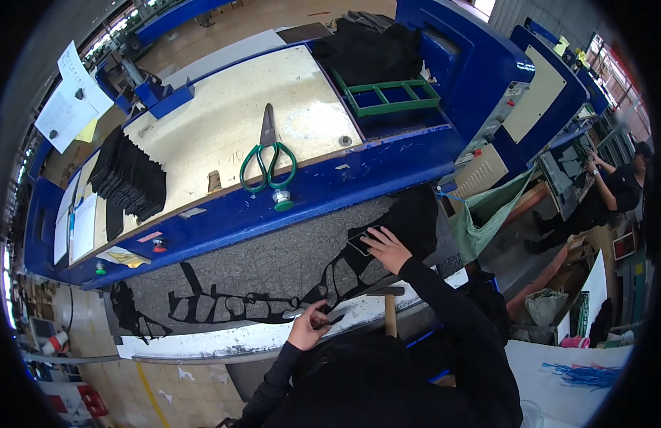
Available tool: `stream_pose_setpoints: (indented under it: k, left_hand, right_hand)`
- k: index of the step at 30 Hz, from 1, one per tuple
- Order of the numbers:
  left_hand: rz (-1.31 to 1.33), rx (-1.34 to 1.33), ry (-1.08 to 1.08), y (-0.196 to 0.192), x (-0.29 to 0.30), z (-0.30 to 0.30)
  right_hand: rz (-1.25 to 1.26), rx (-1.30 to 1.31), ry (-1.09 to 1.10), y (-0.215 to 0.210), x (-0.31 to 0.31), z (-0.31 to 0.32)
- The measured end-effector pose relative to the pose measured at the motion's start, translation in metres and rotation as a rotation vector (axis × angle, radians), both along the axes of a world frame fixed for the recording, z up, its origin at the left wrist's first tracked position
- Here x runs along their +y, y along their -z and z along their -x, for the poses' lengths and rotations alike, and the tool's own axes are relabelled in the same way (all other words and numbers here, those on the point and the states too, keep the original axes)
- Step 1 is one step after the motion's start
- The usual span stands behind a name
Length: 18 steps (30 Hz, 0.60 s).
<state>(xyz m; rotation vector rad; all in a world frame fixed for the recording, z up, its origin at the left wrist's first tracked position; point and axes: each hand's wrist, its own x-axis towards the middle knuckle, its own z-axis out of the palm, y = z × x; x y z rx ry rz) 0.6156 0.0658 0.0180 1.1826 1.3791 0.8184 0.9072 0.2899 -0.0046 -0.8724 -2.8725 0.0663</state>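
Observation:
Black sheet material [414, 221] lies over the grey, scored cutting bed [287, 242], and its left part is a lattice of cut-out holes [230, 307]. On the uncut part my right hand [389, 251] spreads its fingers over a thin metal cutting die [359, 246], fingertips on its frame. My left hand [309, 328] is closed at the near edge of the bed, pinching a small black piece [335, 320] beside the lattice. Between my forearms a hammer [390, 314] with a wooden handle rests across the white front strip [230, 344].
Behind the bed, a blue machine beam [330, 171] carries green-handled scissors [268, 153] and a stack of black pieces [130, 175]. A green divided frame [391, 96] and a black material heap [369, 50] sit farther back. Another person [619, 189] works at far right.

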Motion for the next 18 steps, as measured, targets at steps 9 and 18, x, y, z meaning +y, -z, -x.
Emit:
stream_pose_setpoints:
  k: [9,18]
  left_hand:
    - [0.138,-0.643,-0.288,0.009,0.008,-0.02]
    - [-0.066,-0.371,-0.156,0.058,0.111,-0.039]
  right_hand:
    - [0.223,0.232,0.306,-0.001,-0.006,-0.001]
    - [0.355,0.278,0.318,0.01,0.0,0.0]
